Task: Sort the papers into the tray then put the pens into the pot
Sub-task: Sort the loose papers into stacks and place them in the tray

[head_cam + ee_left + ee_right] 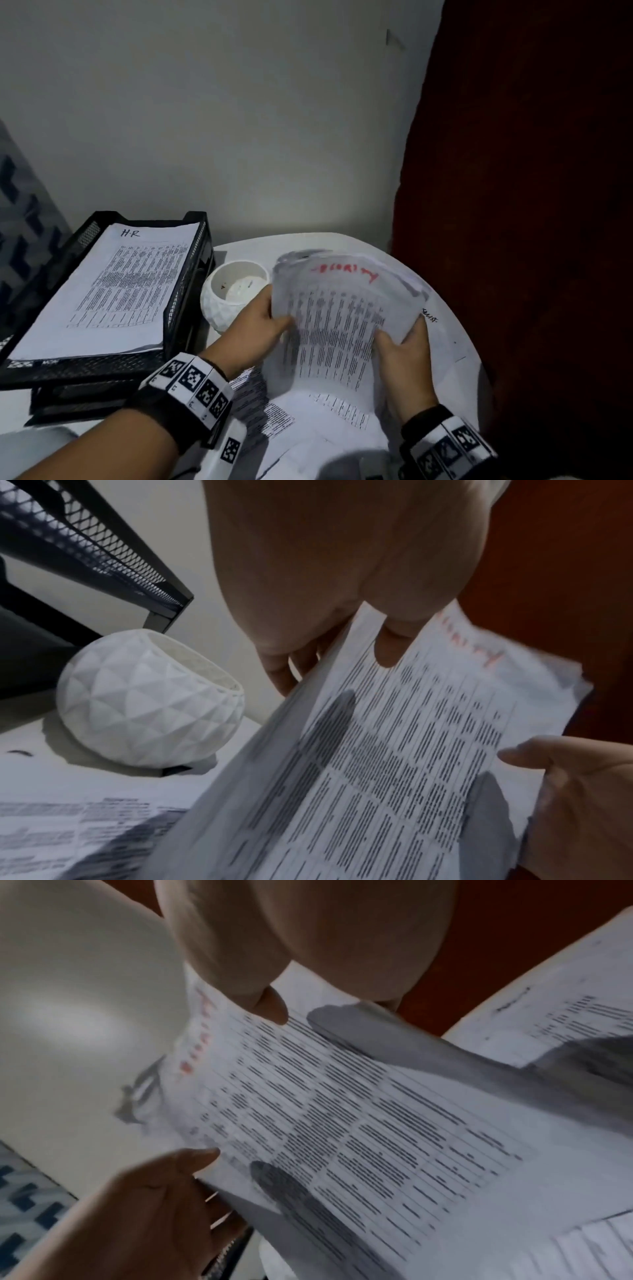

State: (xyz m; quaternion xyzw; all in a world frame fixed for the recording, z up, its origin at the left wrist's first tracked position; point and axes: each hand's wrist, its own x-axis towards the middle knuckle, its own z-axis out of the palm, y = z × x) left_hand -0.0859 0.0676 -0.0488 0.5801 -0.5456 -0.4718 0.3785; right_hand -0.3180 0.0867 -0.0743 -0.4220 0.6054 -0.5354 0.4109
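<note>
Both my hands hold a stack of printed papers (337,318) with a red word written at its top, lifted above the round white table (455,342). My left hand (263,322) grips the stack's left edge, thumb on top (390,647). My right hand (404,346) grips the right edge, thumb on the printed face (270,1004). A black mesh tray stack (185,284) stands at the left; its top tray holds papers marked "H.R" (113,287). The white faceted pot (226,301) sits between tray and papers (150,702). No pens are visible.
More printed sheets (308,421) lie loose on the table under and in front of my hands. A dark red curtain (531,205) hangs at the right, close to the table edge. A grey wall stands behind.
</note>
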